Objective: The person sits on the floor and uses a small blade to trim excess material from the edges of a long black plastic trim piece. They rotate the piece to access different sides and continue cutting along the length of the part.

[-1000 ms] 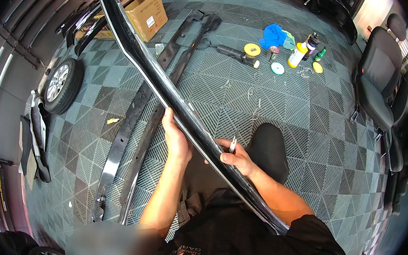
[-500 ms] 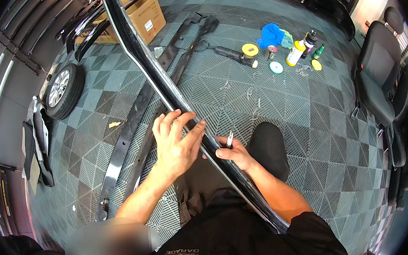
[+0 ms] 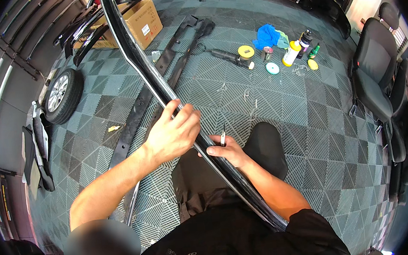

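Note:
A long, glossy black car trim strip [image 3: 164,89] runs diagonally from the upper left down to my body at the lower right. Over its middle my left hand [image 3: 175,136] lies with bent fingers, the fingertips curling across the upper face. Slightly lower, my right hand [image 3: 228,150] grips the strip from the right side, thumb on top and the other fingers partly hidden behind it. A small knife [image 3: 223,138] with a pale handle and thin dark blade sticks up from between the right fingers, its blade pointing away from me.
Two long dark panels [image 3: 133,121] lie on the tiled floor to the left. Farther off are a polisher [image 3: 229,57], bottles [image 3: 291,53], a blue cloth [image 3: 267,36] and a cardboard box [image 3: 144,23]. A wheel [image 3: 64,96] lies left, a car seat [image 3: 378,68] right.
My left hand has turned, its fingers going from spread along the strip to more curled over it, with the elbow swung out left. The right hand has barely moved.

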The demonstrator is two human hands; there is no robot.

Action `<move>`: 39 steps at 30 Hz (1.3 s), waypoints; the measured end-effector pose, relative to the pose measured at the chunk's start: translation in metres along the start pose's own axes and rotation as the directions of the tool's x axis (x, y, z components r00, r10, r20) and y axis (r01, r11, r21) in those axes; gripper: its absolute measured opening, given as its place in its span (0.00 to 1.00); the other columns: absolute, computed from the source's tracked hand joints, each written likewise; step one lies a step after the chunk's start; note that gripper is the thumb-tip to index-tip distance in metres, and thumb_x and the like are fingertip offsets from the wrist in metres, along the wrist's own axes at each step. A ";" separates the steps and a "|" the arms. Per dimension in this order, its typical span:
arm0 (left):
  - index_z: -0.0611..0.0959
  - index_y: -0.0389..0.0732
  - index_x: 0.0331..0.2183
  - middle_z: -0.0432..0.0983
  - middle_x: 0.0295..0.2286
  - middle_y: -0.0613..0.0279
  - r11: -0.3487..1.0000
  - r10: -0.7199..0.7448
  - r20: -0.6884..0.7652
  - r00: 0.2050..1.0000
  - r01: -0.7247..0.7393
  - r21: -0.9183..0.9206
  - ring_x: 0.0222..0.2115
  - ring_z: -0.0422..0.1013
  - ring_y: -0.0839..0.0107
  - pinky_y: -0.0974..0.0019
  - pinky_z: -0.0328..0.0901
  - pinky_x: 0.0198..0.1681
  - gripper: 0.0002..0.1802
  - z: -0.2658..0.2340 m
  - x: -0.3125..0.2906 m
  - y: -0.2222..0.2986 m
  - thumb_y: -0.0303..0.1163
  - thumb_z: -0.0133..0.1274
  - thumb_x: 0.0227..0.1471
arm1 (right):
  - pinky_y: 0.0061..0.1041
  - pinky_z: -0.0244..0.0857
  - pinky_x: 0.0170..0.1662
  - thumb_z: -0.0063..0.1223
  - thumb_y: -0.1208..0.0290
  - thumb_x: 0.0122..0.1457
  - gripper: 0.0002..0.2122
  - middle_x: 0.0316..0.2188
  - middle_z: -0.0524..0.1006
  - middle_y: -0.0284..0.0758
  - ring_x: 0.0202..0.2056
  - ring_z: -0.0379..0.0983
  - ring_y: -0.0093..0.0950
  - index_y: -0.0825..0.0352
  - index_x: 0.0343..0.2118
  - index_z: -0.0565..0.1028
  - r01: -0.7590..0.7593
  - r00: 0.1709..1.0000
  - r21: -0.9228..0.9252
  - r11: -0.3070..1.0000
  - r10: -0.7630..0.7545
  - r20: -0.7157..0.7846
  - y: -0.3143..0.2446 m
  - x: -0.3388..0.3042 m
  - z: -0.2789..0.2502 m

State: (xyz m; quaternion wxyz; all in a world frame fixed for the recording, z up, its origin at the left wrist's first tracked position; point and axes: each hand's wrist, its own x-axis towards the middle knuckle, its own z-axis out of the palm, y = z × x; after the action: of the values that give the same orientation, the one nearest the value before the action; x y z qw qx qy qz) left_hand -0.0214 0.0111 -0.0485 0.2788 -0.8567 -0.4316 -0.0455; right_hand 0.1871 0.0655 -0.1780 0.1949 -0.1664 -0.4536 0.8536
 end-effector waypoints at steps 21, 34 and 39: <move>0.87 0.46 0.37 0.74 0.44 0.63 0.887 -0.104 -0.078 0.991 0.057 -0.457 0.48 0.67 0.60 0.54 0.64 0.50 0.16 0.020 -0.005 0.003 0.34 0.67 0.41 | 0.19 0.67 0.45 0.66 0.63 0.56 0.30 0.40 0.78 0.31 0.40 0.73 0.18 0.77 0.57 0.70 0.007 1.000 0.012 1.000 -0.007 -0.031 0.010 0.011 -0.009; 0.84 0.43 0.30 0.75 0.43 0.64 0.925 0.296 0.020 0.955 -0.281 -0.257 0.51 0.67 0.64 0.57 0.62 0.57 0.11 0.022 0.015 -0.014 0.37 0.53 0.46 | 0.17 0.67 0.42 0.64 0.65 0.57 0.21 0.36 0.80 0.29 0.37 0.74 0.16 0.72 0.50 0.76 -0.029 1.000 0.032 0.999 0.028 0.011 0.006 0.010 0.000; 0.82 0.40 0.32 0.74 0.42 0.61 0.925 0.311 -0.084 0.947 -0.322 -0.200 0.49 0.68 0.62 0.56 0.64 0.54 0.12 0.033 0.010 -0.017 0.36 0.54 0.45 | 0.18 0.70 0.41 0.64 0.65 0.56 0.18 0.35 0.81 0.31 0.35 0.76 0.18 0.70 0.45 0.77 -0.057 0.998 0.096 0.994 0.053 0.045 -0.001 0.009 0.005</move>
State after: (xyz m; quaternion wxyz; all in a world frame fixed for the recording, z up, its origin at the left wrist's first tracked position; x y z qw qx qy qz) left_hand -0.0333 0.0430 -0.0654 0.2011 -0.9383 -0.2732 -0.0672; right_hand 0.1774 0.0667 -0.1758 0.1693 -0.1509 -0.4108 0.8831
